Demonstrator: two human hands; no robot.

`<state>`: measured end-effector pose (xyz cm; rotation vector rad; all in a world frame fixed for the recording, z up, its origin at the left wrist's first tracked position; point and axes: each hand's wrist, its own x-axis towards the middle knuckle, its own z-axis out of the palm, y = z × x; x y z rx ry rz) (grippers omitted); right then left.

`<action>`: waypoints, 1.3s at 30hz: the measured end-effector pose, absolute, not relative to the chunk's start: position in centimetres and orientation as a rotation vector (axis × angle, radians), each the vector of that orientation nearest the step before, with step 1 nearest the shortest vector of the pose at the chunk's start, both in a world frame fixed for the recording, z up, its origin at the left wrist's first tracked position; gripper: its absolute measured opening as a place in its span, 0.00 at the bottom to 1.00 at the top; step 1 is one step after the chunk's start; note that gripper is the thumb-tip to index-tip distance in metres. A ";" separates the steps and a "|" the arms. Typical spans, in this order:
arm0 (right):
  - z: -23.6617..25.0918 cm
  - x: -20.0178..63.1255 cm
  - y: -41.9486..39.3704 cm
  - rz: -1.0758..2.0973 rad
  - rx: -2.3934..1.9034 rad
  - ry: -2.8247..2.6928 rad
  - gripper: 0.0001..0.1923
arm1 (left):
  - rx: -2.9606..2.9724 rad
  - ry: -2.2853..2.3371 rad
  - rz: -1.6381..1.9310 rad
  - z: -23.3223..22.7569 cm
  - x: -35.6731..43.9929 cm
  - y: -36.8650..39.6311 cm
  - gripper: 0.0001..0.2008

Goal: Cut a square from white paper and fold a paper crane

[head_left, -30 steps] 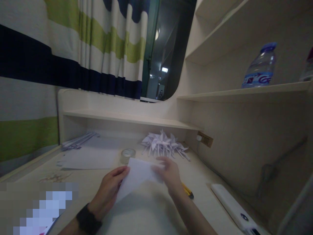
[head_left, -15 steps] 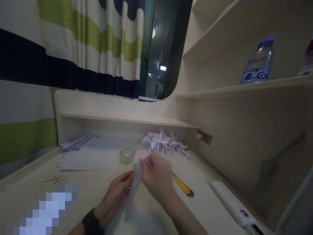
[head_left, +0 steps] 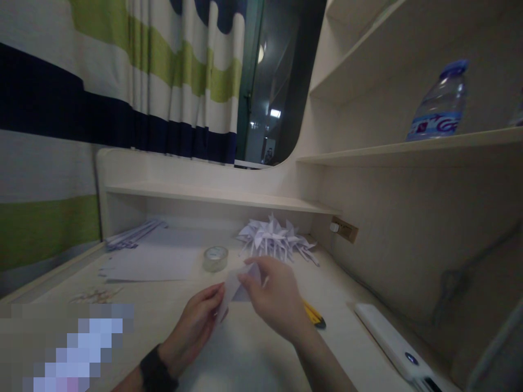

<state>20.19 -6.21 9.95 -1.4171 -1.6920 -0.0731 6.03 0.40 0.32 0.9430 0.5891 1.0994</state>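
Observation:
A small folded piece of white paper (head_left: 231, 284) is held above the desk between both hands. My left hand (head_left: 199, 316), with a dark band on the wrist, pinches its left edge between thumb and fingers. On the other side, my right hand (head_left: 274, 294) grips the upper right part, where a folded flap shows. A roll of clear tape (head_left: 215, 258) lies just behind the hands. Partly hidden by my right forearm is a yellow and black utility knife (head_left: 314, 314). Behind my right hand is a pile of white paper pinwheels (head_left: 272, 238).
A stack of white paper sheets (head_left: 153, 256) lies at the back left, with folded strips behind it. Along the right lies a white elongated device (head_left: 386, 340). A cable runs from the wall socket (head_left: 345, 230). A plastic bottle (head_left: 439, 106) stands on the right shelf.
My right hand has moved slightly right and turned, and the paper has opened out, showing a folded flap. The right hand now covers more of the knife. The view has shifted a little.

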 end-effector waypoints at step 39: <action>6.6 24.4 -2.3 0.482 -1.112 -1.290 0.19 | 1.135 0.628 1.187 0.6 5.3 1.3 0.19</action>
